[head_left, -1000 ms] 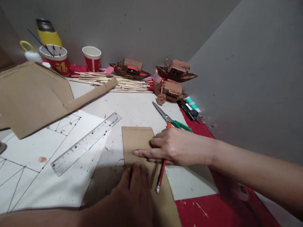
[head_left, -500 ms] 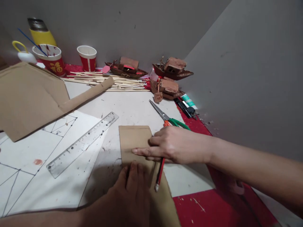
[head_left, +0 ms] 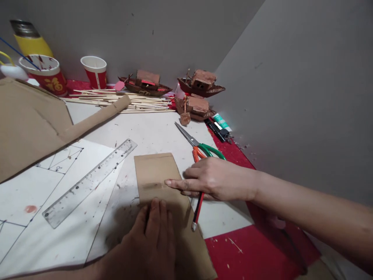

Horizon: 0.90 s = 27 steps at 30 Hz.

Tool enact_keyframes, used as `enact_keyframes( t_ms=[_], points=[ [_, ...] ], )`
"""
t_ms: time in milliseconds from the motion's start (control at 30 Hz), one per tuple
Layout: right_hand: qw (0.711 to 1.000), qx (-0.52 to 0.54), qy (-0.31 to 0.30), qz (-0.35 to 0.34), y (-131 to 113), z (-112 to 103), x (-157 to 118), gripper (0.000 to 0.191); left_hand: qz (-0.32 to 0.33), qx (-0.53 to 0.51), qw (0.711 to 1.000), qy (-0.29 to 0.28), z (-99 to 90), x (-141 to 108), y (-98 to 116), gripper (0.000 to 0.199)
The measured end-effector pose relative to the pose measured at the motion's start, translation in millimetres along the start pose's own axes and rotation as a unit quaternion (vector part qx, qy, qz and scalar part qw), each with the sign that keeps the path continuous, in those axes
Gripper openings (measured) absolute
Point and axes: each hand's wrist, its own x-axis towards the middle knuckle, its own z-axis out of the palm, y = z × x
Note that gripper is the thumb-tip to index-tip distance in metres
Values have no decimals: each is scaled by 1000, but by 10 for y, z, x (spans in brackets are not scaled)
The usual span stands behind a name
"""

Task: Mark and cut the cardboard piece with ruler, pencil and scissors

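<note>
Cardboard strip [head_left: 155,167] near the scissors [head_left: 191,140].
Left hand [head_left: 154,235] lies flat on the strip, grasping nothing; right hand [head_left: 211,177] grips a pencil [head_left: 198,210]. Uneven pressure could skew the strip; a slip could nudge the scissors.

Right hand [head_left: 208,177], at 5 o'clock from the centre of view: bare; knuckles rounded; index finger [head_left: 178,184] slim and tapering, with dark smudging towards the tip. Right forearm [head_left: 305,210], towards 4 o'clock: bare from the wrist to the edge of view, smooth in outline, narrowest at the wrist and broadening outward. Left hand [head_left: 154,233], at 7 o'clock: bare; fingers [head_left: 155,214] slender, tips rounded; back of the hand shaded, fine detail not legible. Left forearm [head_left: 84,271], between 7 and 8 o'clock: bare where visible, cropped by the lower edge.
</note>
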Motion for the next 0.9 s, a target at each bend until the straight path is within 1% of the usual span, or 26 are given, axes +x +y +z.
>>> enact_keyframes(
  t_ms=[67, 133, 300, 400, 533, 633, 733, 800, 900],
  points=[
    [1000, 1, 0, -5, -5, -19, 57, 47, -6, -2, 1000, 6, 10, 5, 4, 45],
    [1000, 0, 1, -2, -1, -24, 51, 46, -8, -3, 1000, 10, 11, 8, 1, 44],
    [1000, -7, 7, 18, 38, 28, -166, 46, 1, -5, 1000, -1, -12, 5, -18, 42],
    [1000, 1, 14, 20, 34, 44, -209, 48, -2, -6, 1000, 1, -12, 7, -24, 41],
    [1000, 12, 17, 5, -19, 11, -36, 47, -1, -4, 1000, -2, 10, 7, -20, 43],
    [1000, 12, 17, 1, -40, -20, 108, 45, 4, 0, 1000, 17, 28, 1, -17, 40],
    [999, 17, 48, 14, 3, -22, 149, 45, 13, 0, 1000, 10, 34, -3, -27, 40],
    [995, 26, 85, 42, 66, -4, 121, 46, 16, 4, 1000, -1, 36, -2, -41, 42],
    [987, 48, 120, 91, 169, 39, 48, 47, 16, 4, 1000, 9, 43, 1, -61, 43]
  ],
)
